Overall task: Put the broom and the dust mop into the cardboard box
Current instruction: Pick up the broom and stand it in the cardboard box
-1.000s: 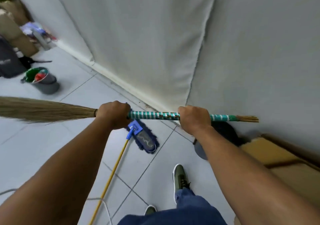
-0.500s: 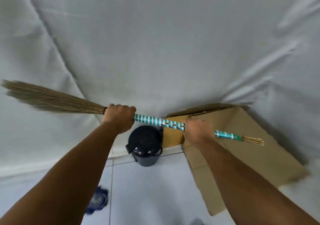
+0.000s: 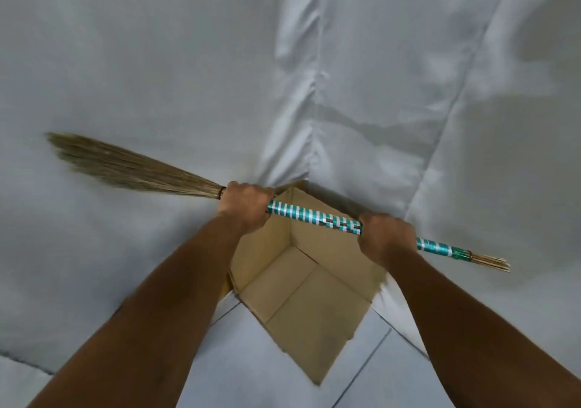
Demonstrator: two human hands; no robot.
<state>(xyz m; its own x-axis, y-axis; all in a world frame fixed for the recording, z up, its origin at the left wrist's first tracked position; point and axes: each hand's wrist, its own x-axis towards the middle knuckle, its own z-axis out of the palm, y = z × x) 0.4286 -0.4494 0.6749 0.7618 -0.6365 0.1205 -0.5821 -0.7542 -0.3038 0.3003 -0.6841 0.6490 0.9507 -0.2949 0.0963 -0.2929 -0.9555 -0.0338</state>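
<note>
I hold a grass broom (image 3: 314, 216) with a teal-and-white striped handle across the view, its straw head pointing up to the left. My left hand (image 3: 245, 204) grips the handle where the straw begins. My right hand (image 3: 385, 234) grips it nearer the bare stick end at the right. Directly beneath the handle stands the open cardboard box (image 3: 314, 285), seen from above, with nothing inside. The broom hangs above the box's opening without touching it. The dust mop is out of view.
White cloth (image 3: 345, 77) hangs behind and around the box, draping to the floor on both sides. Grey floor tiles (image 3: 251, 360) show in front of the box, between my forearms.
My view swung right from the floor with the mop and a black bin to straight over the box. The broom, still in both hands, now hangs above the box's opening.
</note>
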